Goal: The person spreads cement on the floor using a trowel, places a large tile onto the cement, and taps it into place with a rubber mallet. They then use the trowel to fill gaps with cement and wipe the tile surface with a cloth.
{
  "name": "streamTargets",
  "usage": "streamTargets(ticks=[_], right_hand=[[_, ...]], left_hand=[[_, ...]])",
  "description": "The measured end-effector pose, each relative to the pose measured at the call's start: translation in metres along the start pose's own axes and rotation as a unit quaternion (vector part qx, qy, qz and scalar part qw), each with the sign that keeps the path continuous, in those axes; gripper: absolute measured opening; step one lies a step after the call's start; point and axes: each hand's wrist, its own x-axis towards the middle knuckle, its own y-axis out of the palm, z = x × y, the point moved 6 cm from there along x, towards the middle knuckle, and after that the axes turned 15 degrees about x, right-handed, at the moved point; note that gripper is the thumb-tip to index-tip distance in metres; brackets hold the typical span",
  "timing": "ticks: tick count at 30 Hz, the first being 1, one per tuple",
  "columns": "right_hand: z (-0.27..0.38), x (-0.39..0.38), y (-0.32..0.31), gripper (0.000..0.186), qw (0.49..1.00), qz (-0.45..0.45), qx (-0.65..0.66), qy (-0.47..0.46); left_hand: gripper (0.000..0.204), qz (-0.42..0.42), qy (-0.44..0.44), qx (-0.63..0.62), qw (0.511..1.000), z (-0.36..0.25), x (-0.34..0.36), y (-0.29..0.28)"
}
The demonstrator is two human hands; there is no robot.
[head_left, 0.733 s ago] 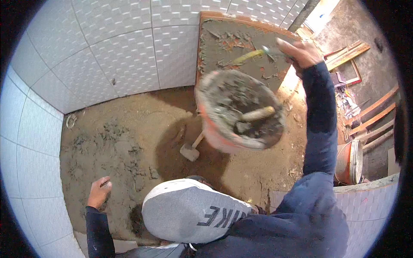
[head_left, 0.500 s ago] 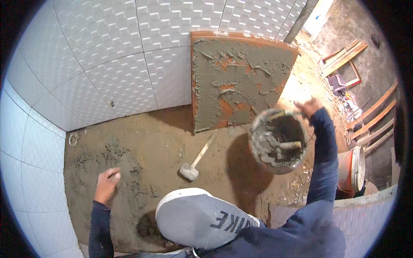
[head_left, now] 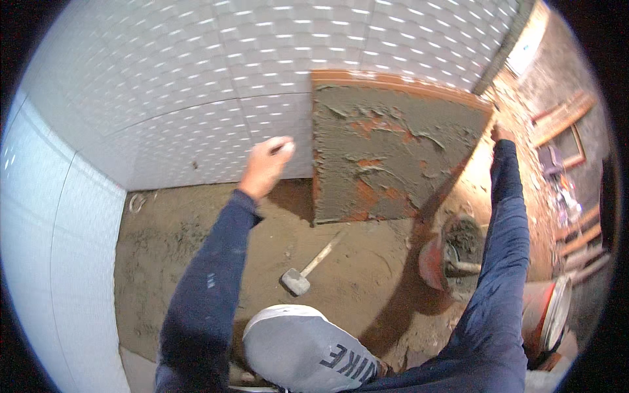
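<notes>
A large square tile [head_left: 386,154], its back spread with grey mortar over orange-brown clay, leans against the tiled wall. My left hand [head_left: 265,167] is raised just left of it, apart from its edge. Its fingers are curled and a little blurred; a dark spot shows between thumb and fingers, and I cannot make out what it is. My right hand [head_left: 502,133] is by the tile's upper right edge, its fingers mostly hidden. Below my right forearm, a bucket [head_left: 431,262] stands on the floor with mortar and a handled tool inside. A mallet [head_left: 296,281] lies on the floor.
White patterned wall tiles [head_left: 177,147] run along the back and left. My grey shoe [head_left: 295,347] is at the bottom middle. A second bucket [head_left: 540,314], wood pieces [head_left: 567,118] and rubble lie to the right. Rough mortar [head_left: 154,249] covers the left floor.
My right hand has left the bucket, which now stands lower and farther right, and has moved up to the tile's edge. My left hand has risen from the floor mortar towards the tile. The view has shifted.
</notes>
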Motion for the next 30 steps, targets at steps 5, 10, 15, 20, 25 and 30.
streamTargets(ticks=[5, 10, 15, 20, 25, 30], right_hand=[[-0.024, 0.029, 0.009, 0.069, 0.997, -0.042, -0.061, -0.034], [-0.013, 0.048, -0.021, 0.026, 0.874, -0.169, -0.428, -0.155], [-0.019, 0.031, -0.049, 0.037, 0.935, 0.033, 0.352, -0.025], [0.085, -0.131, -0.032, 0.047, 0.854, 0.121, 0.496, -0.106], [0.227, -0.263, -0.012, 0.043, 0.907, 0.05, 0.231, -0.348], [0.341, -0.392, 0.046, 0.032, 0.852, 0.113, 0.188, -0.475]], left_hand=[[0.044, -0.095, 0.025, -0.017, 0.995, -0.029, 0.024, 0.025], [0.045, -0.068, 0.029, -0.04, 0.996, -0.029, 0.032, 0.03], [0.054, -0.082, -0.017, -0.096, 0.992, -0.014, 0.029, 0.011], [0.048, -0.347, 0.083, 0.063, 0.932, -0.058, -0.006, -0.074], [0.038, -0.304, 0.328, 0.076, 0.891, -0.172, -0.036, -0.1], [0.033, -0.257, 0.356, 0.04, 0.897, -0.228, -0.073, -0.089]])
